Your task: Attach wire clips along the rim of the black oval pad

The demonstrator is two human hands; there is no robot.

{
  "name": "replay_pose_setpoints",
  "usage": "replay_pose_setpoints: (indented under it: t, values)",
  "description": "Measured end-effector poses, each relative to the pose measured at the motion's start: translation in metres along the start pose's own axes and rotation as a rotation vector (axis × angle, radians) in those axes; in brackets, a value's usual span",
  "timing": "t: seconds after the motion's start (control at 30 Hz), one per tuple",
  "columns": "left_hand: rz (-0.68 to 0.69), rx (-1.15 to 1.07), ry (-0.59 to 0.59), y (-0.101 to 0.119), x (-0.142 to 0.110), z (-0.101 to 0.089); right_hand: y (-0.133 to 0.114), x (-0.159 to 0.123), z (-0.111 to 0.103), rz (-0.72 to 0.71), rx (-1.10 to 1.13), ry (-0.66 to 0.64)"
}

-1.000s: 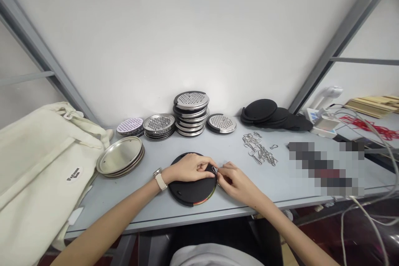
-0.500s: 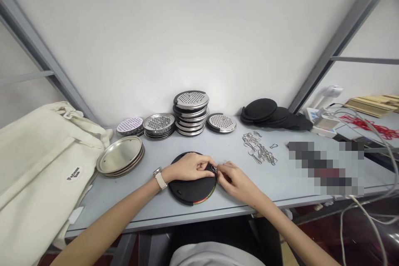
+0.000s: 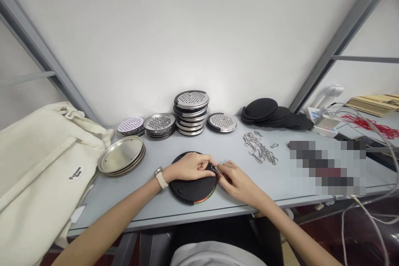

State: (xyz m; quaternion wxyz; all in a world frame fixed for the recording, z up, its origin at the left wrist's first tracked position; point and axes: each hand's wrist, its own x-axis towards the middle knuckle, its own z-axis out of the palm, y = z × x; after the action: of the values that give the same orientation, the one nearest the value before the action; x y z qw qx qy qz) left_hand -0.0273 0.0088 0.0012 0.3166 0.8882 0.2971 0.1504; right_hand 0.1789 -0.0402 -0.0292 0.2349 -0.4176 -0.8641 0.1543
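Observation:
A black round disc (image 3: 195, 191) with a coloured strip along its lower right rim lies flat near the table's front edge. My left hand (image 3: 190, 166), a watch at its wrist, lies across the disc, thumb and forefinger curled in at its right edge. Between the two hands shows a small metal snap clip (image 3: 215, 169) at that edge. My right hand (image 3: 232, 178) pinches the clip from the right, fingers closed. The clip's far end is partly hidden by the fingertips. A pile of loose metal snap clips (image 3: 260, 149) lies to the right.
Perforated metal grater discs (image 3: 192, 99) stand stacked by the wall, beside a single one (image 3: 222, 123). Plain metal discs (image 3: 121, 154) lie left, near a cream bag (image 3: 46, 166). Black discs (image 3: 260, 110) overlap at back right, beyond them cables and red cords (image 3: 370, 124).
The clip shows a little more between my fingertips, and my right fingers have shifted slightly. The disc and my left hand stay nearly where they were.

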Motion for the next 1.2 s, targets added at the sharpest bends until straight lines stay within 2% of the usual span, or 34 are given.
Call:
replay_pose_setpoints:
  t: [0.67, 1.2]
  values:
    - [0.014, 0.015, 0.011, 0.0001, 0.0003, -0.0001, 0.0022, 0.0002, 0.0023, 0.014, -0.009, -0.002]
    - [-0.038, -0.043, -0.001, 0.0011, -0.0008, -0.0008, 0.0029, 0.0, 0.0033, 0.02, 0.005, 0.013]
